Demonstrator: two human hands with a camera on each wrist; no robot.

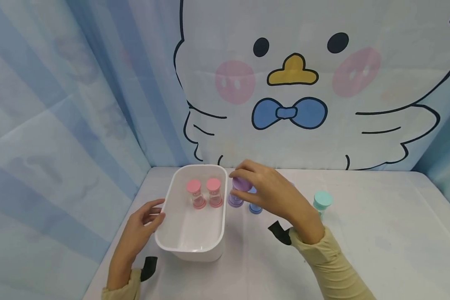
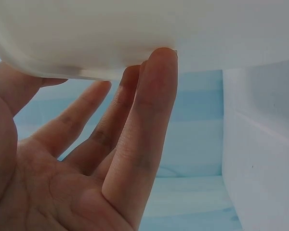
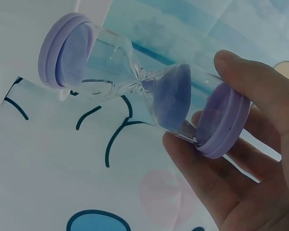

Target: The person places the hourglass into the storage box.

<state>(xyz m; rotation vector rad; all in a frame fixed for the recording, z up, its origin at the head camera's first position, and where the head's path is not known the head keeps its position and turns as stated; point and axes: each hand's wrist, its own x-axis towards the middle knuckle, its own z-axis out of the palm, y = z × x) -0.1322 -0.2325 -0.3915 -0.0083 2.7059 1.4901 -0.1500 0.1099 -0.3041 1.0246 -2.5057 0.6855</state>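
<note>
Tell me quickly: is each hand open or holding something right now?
Left hand: open, touching the white plastic bin.
Right hand: closed, holding a purple hourglass by one end.

Right fingers (image 1: pixel 247 196) partly hide the blue hourglass (image 1: pixel 255 208) — the forearm (image 1: pixel 309 225), the mint hourglass's (image 1: pixel 323 199) lower end.

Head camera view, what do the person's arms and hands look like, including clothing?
The left hand and right hand are bare. The left sleeve and right sleeve are wrinkled, yellowish khaki, reaching almost to the wrists. A black flap, possibly a strap end, sticks out near each wrist.
</note>
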